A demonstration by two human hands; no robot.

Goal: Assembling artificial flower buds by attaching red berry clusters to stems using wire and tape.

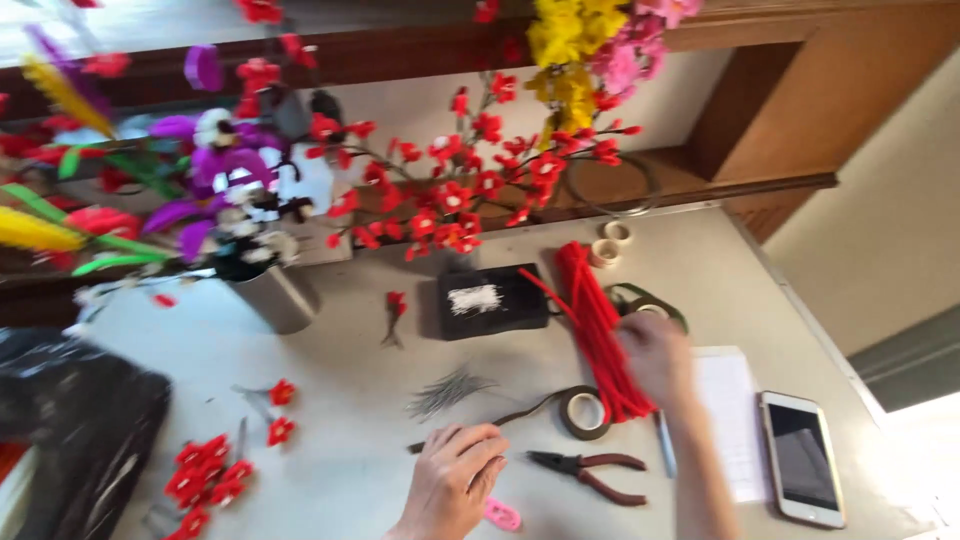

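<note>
Right hand (pixel 655 352) on bundle of red pipe cleaners (pixel 597 325), grip closed over lower end, motion-blurred. Left hand (pixel 455 478) flat on grey worktop (pixel 340 400), fingers loosely curled, holding nothing. Brown tape roll (pixel 585 412) between hands; red-handled pliers (pixel 590 470) just beside left hand. Smartphone (pixel 803 457) far right.

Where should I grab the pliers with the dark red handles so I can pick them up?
Grab the pliers by the two dark red handles, which point right toward the phone. Come straight down from above, since they lie flat on the table with bare space around them. The black jaws point left, toward the left hand, and look thin and pointy, so probably skip that end.
</note>
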